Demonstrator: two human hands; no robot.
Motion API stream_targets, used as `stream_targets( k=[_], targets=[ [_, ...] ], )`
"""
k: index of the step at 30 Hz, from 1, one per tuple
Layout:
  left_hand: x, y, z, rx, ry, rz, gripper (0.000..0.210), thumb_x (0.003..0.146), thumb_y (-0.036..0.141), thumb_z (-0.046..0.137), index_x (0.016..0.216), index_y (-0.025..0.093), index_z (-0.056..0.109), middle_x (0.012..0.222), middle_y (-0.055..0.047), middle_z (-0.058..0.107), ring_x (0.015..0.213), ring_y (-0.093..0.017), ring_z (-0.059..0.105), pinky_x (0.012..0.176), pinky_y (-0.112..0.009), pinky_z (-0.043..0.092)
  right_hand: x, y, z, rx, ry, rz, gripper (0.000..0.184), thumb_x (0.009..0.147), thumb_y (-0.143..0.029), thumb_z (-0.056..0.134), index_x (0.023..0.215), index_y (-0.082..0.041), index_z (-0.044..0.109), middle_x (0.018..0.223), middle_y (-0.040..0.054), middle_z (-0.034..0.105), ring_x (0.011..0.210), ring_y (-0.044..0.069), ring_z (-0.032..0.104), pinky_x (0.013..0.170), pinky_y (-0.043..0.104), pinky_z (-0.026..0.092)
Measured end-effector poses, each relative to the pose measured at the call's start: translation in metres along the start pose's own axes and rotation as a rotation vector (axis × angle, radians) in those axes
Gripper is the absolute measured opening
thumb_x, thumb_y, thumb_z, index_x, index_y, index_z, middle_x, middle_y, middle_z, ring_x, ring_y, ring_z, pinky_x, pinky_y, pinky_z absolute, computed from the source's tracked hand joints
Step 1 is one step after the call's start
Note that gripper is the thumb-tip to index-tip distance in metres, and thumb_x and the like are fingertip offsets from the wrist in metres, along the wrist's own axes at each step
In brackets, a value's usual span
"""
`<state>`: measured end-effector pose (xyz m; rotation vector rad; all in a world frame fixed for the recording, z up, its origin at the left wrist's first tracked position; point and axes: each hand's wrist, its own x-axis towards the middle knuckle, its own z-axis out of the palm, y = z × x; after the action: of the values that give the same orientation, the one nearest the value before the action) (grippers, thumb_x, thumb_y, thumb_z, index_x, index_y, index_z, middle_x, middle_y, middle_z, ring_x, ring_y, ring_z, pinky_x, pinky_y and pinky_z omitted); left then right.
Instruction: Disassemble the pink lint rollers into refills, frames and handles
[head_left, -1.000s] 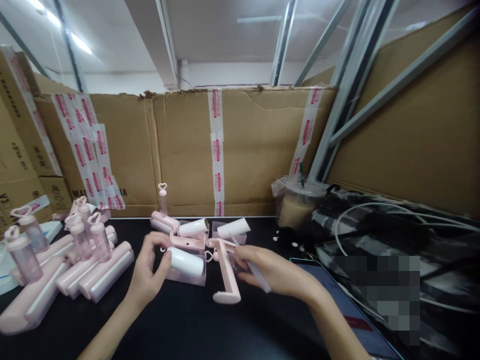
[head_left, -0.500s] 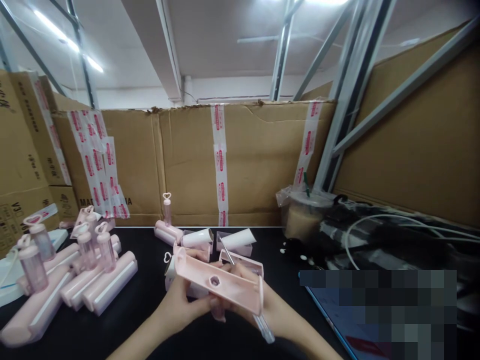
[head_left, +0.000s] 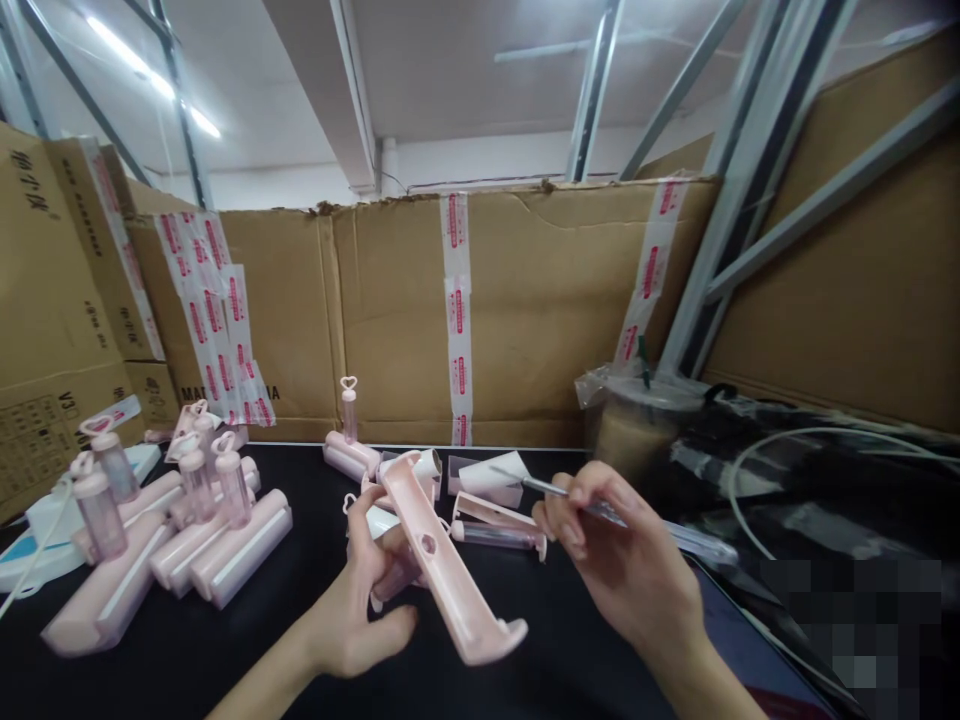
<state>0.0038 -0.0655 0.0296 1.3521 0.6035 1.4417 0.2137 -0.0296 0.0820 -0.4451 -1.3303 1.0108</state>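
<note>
My left hand (head_left: 360, 605) holds a pink trough-shaped plastic shell (head_left: 454, 595), tilted with its hollow side facing me. It has a hole near its middle and a curved lip at the lower end. Part of another pink piece shows behind my left fingers. To the right, my right hand (head_left: 626, 555) grips a screwdriver with a thin metal shaft (head_left: 544, 487) and a clear handle (head_left: 705, 546); its tip points left, apart from the shell. Behind the hands lie a clear pink handle tube (head_left: 499, 535) and a white roll (head_left: 491, 472).
Several pink rollers with heart-ringed handles (head_left: 244, 550) stand at the left, and another (head_left: 351, 455) at the back. A lidded plastic cup (head_left: 637, 430) stands right, beside black bags and a white cable (head_left: 739, 470). Cardboard walls (head_left: 390, 320) enclose the black table.
My right hand has drawn away from the shell to the right, with the screwdriver in it. The shell has turned steeper in my left hand. The view has shifted slightly.
</note>
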Motion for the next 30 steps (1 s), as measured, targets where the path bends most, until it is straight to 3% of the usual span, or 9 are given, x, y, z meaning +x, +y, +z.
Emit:
stream_targets(
  k=[2,4,7,11,16,23,30],
  targets=[
    [-0.002,0.001,-0.006,0.101,-0.064,0.004,0.074,0.066,0.056,0.065,0.127,0.022,0.039,0.106,-0.012,0.062,0.095,-0.03,0.059,0.082,-0.041,0.044,-0.005,0.002,0.003,0.037,-0.087,0.065,0.033,0.082,-0.049,0.051,0.062,-0.022,0.05,0.043,-0.005,0.042,0.034,0.01,0.037,0.04,0.025,0.037],
    [-0.003,0.002,-0.014,0.302,-0.146,-0.031,0.057,0.075,0.054,0.058,0.121,0.02,0.052,0.111,-0.012,0.061,0.103,-0.031,0.056,0.088,-0.039,0.042,-0.011,0.008,0.005,0.076,-0.157,0.127,0.035,0.082,-0.048,0.051,0.061,-0.021,0.051,0.041,-0.0044,0.045,0.029,0.01,0.039,0.034,0.024,0.035],
    [-0.002,0.006,-0.021,0.6,-0.31,0.02,0.038,0.084,0.047,0.049,0.1,0.016,0.064,0.099,-0.01,0.065,0.097,-0.027,0.057,0.087,-0.035,0.043,-0.02,0.018,0.006,0.098,-0.24,0.178,0.037,0.084,-0.043,0.051,0.059,-0.017,0.052,0.041,-0.0023,0.05,0.028,0.011,0.044,0.032,0.022,0.036],
    [-0.001,0.011,-0.021,0.665,-0.415,0.096,0.039,0.089,0.046,0.04,0.092,0.015,0.062,0.091,-0.008,0.065,0.085,-0.022,0.06,0.078,-0.029,0.046,-0.025,0.025,0.006,0.056,-0.319,0.192,0.037,0.086,-0.037,0.052,0.059,-0.013,0.057,0.045,0.0002,0.054,0.035,0.011,0.051,0.039,0.022,0.041],
    [-0.004,0.012,-0.018,0.689,-0.433,0.086,0.034,0.084,0.042,0.05,0.105,0.016,0.058,0.094,-0.009,0.064,0.081,-0.02,0.06,0.07,-0.026,0.049,-0.026,0.028,0.006,0.027,-0.323,0.169,0.042,0.084,-0.043,0.055,0.054,-0.014,0.057,0.043,-0.0012,0.051,0.034,0.01,0.048,0.037,0.022,0.041],
    [-0.006,0.008,-0.017,0.649,-0.411,0.0,0.033,0.081,0.041,0.055,0.101,0.015,0.06,0.085,-0.008,0.065,0.074,-0.019,0.061,0.065,-0.025,0.049,-0.031,0.035,0.009,0.06,-0.259,0.196,0.049,0.09,-0.042,0.045,0.05,-0.015,0.054,0.037,-0.0021,0.047,0.03,0.009,0.046,0.034,0.021,0.038],
    [-0.006,0.01,-0.016,0.648,-0.412,-0.023,0.031,0.08,0.04,0.056,0.099,0.016,0.06,0.085,-0.007,0.065,0.072,-0.018,0.06,0.065,-0.024,0.048,-0.031,0.033,0.01,0.067,-0.286,0.211,0.048,0.089,-0.039,0.046,0.049,-0.015,0.053,0.037,-0.0019,0.047,0.031,0.009,0.044,0.035,0.02,0.036]
  ],
)
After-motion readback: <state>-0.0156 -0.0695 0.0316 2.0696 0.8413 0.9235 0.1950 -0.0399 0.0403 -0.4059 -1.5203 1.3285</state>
